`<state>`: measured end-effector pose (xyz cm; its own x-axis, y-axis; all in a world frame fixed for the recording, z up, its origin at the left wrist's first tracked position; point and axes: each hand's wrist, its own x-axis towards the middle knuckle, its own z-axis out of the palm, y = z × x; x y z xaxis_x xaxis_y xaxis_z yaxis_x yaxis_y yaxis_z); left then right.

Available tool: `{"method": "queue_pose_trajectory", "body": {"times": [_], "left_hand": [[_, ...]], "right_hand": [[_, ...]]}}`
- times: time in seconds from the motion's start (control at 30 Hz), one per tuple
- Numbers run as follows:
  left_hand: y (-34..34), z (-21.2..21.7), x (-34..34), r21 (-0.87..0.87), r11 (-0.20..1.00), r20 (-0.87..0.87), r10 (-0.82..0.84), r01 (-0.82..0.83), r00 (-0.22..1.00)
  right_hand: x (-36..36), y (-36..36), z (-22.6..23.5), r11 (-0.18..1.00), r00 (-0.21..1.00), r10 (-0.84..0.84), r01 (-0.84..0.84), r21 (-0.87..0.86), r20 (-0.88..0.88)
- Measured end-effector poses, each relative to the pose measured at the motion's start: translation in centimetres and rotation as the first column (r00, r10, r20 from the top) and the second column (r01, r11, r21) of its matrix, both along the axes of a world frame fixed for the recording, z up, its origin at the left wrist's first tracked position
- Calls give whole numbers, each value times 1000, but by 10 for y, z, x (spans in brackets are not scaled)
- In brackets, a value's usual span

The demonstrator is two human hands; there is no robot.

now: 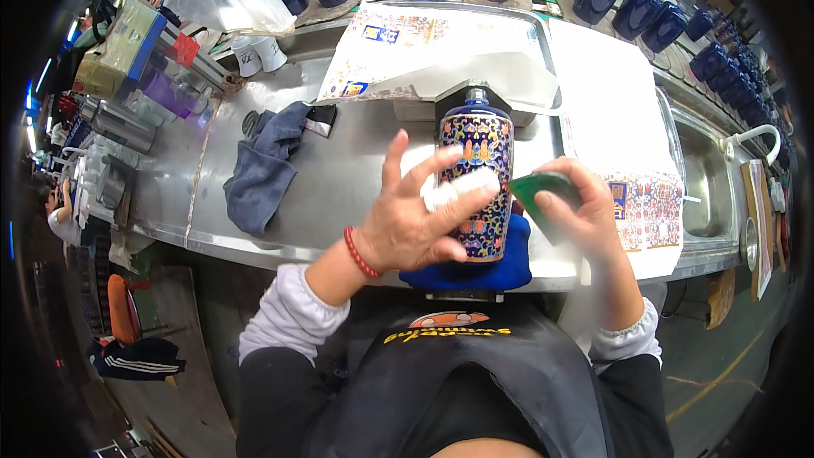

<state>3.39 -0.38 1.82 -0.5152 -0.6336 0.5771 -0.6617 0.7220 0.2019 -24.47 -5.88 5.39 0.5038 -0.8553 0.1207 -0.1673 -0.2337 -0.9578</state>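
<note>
- The blue bottle (476, 174) stands between the hands on a blue pad (509, 270) — its pattern already covers the front.
- Left hand (413, 219) is spread open, fingers touching the bottle.
- Right hand (585, 208) grips a green scraper (539, 190) — smoothing seems left.

We see a long steel table (339, 178), a sink (708, 178) at its right end, and bare floor (721, 373) below.

The left hand (407, 220) hides the lower left side of the patterned bottle (476, 174); the bottle's base sinks into the blue cloth (509, 270) at the bench's near edge.
</note>
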Motion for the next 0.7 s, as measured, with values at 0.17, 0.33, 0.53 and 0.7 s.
{"method": "queue_pose_trajectory", "body": {"times": [0.17,0.33,0.53,0.7], "left_hand": [[-44,4,7,6,999,-102,40,-40,994],[-42,-1,1,58,993,-263,112,-100,958],[-27,-6,-31,486,871,-464,322,-67,825],[-28,-12,-39,555,805,-717,336,208,611]], "right_hand": [[10,-26,11,924,958,257,-282,-257,-126],[19,-33,0,754,989,-131,51,-654,-74],[14,-9,-21,777,973,-216,122,-617,-80],[13,-5,-24,805,978,-198,121,-580,-71]]}}
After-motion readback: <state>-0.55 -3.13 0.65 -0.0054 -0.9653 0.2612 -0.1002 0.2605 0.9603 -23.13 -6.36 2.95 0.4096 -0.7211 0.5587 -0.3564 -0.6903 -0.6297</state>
